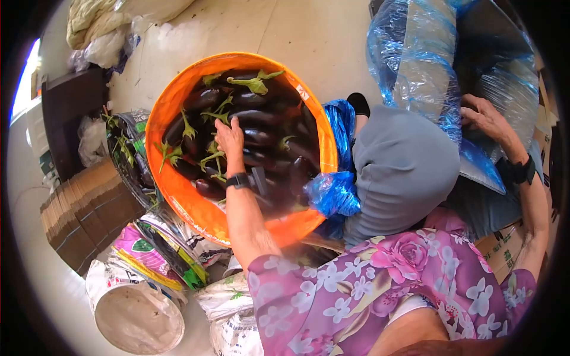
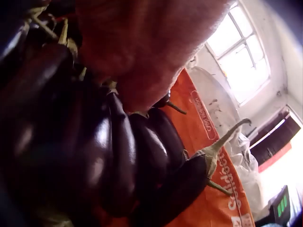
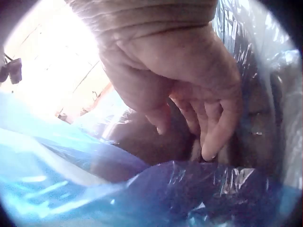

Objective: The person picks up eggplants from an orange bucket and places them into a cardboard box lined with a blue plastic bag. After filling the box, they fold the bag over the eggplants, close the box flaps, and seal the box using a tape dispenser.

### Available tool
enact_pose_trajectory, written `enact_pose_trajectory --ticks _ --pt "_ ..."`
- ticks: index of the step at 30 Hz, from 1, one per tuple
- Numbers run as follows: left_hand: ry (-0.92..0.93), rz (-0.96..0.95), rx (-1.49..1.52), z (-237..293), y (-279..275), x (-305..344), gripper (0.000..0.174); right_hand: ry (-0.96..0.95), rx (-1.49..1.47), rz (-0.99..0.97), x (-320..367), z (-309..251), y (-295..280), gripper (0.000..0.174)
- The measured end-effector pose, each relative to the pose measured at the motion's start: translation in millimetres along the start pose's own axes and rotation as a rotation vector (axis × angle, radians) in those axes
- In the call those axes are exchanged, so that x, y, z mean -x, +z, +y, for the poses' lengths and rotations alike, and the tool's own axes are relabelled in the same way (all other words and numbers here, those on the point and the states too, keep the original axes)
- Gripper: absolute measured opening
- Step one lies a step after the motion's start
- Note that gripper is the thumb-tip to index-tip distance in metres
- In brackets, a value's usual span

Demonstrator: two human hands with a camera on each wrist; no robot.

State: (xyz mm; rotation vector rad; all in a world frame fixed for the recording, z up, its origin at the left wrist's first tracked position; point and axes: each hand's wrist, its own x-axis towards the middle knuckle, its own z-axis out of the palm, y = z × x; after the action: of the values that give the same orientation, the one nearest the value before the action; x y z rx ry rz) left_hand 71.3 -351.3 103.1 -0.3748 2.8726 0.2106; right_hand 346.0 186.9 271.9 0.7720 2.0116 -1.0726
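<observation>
My left hand point(image 1: 230, 142) reaches into an orange-rimmed round container point(image 1: 159, 118) of dark purple eggplants point(image 1: 254, 137). It touches the green stems near the middle, fingers bent downward. In the left wrist view the hand point(image 2: 147, 47) hangs over the eggplants point(image 2: 123, 156), its fingertips hidden, so a grip cannot be made out. At the right, my right hand point(image 1: 488, 121) is beside clear and blue plastic film point(image 1: 415, 65). The right wrist view shows that hand point(image 3: 189, 85) with loosely bent fingers, thumb apart, holding nothing visible, above the blue plastic point(image 3: 156, 198).
Grey cloth point(image 1: 407, 172) bulges between the container and my right arm. A dark mesh container point(image 1: 127, 160) with more eggplants stands left of the orange one. Flattened cardboard point(image 1: 89, 213) and printed sacks point(image 1: 142, 255) lie at the lower left. Blue plastic point(image 1: 335, 193) is bunched by the rim.
</observation>
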Motion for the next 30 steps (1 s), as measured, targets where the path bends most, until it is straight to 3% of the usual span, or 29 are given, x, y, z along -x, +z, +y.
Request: enact_pose_trajectory --ticks 2,5,6,8,11,12,14,19,22,24,26,29,30 --pt "-0.214 -0.148 0.029 -9 22 -38 0.084 -0.085 -0.085 0.046 10 3 3 0.045" --pt "-0.345 -0.115 0.12 6 13 -36 0.087 -0.08 -0.07 0.04 20 12 0 0.046" --pt "-0.313 -0.136 0.202 -22 37 -66 0.081 -0.052 -0.088 0.051 25 15 1 0.046" --pt "-0.324 -0.165 0.707 -3 21 -42 0.074 -0.117 -0.106 0.099 33 20 -2 0.046" --pt "-0.338 -0.21 0.919 -2 5 -36 0.062 -0.077 -0.157 0.115 37 24 -3 0.047" --pt "-0.335 -0.201 0.913 -6 7 -39 0.062 -0.078 -0.177 0.139 35 23 -4 0.047" --pt "-0.161 -0.151 0.897 -24 14 -43 0.059 -0.069 -0.175 0.121 32 21 -2 0.047" --pt "-0.151 -0.079 0.857 -6 -1 -22 0.069 -0.079 -0.14 0.063 22 20 1 0.046" --pt "-0.045 -0.083 0.808 -9 -14 -19 0.075 -0.088 -0.129 0.016 19 20 4 0.046" --pt "0.088 -0.297 0.756 -13 -21 -16 0.074 -0.065 -0.146 0.057 21 20 3 0.047" --pt "0.179 -0.393 0.602 -21 -21 -4 0.083 -0.074 -0.124 0.061 24 18 3 0.047" --pt "0.255 -0.231 0.275 -27 -26 26 0.088 -0.08 -0.126 0.069 24 20 5 0.047" --pt "0.36 -0.204 0.232 -26 -28 41 0.089 -0.074 -0.141 0.06 24 22 6 0.047"
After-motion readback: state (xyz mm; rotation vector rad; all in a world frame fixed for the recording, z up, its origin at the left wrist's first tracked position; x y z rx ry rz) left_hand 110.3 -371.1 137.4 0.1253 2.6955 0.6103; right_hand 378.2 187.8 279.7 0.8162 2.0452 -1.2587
